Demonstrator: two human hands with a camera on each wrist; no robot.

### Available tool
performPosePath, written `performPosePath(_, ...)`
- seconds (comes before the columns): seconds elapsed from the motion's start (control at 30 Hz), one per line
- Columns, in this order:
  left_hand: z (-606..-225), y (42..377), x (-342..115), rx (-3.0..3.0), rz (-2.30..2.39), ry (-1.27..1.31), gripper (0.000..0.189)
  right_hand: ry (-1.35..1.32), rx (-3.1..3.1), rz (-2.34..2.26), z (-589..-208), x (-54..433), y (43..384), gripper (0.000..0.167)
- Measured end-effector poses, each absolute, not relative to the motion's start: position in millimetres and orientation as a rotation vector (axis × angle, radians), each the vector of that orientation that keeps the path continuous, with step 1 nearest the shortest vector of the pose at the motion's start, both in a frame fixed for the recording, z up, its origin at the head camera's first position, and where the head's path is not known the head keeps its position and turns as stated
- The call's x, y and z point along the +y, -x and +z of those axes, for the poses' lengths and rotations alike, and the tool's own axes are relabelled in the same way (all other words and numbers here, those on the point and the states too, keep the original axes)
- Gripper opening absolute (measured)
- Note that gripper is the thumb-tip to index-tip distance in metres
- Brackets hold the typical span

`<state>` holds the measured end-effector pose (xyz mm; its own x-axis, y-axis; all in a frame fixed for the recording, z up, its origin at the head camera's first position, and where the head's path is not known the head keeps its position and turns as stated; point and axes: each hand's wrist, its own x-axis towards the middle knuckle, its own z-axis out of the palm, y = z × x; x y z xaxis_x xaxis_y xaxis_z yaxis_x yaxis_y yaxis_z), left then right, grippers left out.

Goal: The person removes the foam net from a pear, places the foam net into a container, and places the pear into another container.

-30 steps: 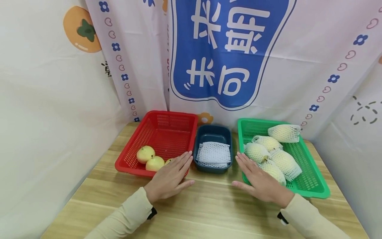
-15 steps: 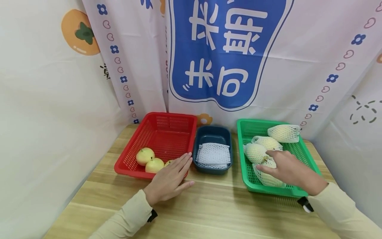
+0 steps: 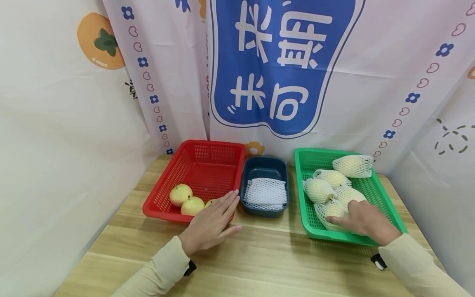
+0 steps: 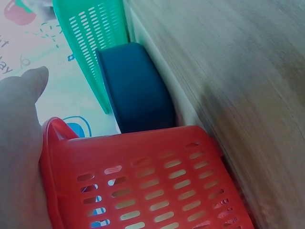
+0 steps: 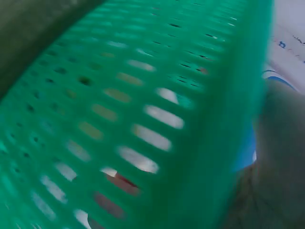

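Observation:
My left hand (image 3: 211, 222) lies flat over the near right corner of the red basket (image 3: 157, 209), fingers straight and together, thumb apart. Two bare yellow pears (image 3: 192, 205) show in that basket, with a third partly hidden by this hand. My right hand (image 3: 367, 218) reaches over the front rim of the green basket (image 3: 315, 233). Its thumb and curled fingers grip the front pear (image 3: 332, 211), which wears a white foam net; the fingertips are hidden. Several other netted pears (image 3: 317, 190) lie around it. The right wrist view is mostly green basket wall (image 5: 143, 95).
Between the baskets stands a small dark blue bin (image 3: 265, 163) holding folded white foam nets (image 3: 265, 191). Everything stands on a wooden table (image 3: 259, 255), close to a printed cloth (image 3: 178, 82) hanging behind.
My right hand has moved from beside the green basket's left edge in over the netted pears, then down and right onto the front pear. My left hand stays on the red basket.

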<state>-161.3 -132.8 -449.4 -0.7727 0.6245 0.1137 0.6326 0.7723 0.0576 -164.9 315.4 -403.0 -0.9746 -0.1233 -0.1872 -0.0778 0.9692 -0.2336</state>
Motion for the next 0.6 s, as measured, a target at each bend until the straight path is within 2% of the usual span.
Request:
performPosePath(0.3,-450,161,-134,-2.86,-0.109,1.025,0.088,0.058,2.816,-0.33,-425,313,177,0.068)
performPosePath(0.6,-452,162,-133,-2.839,-0.134,1.023,0.086,0.065,2.824,-0.388,-434,306,184,0.054)
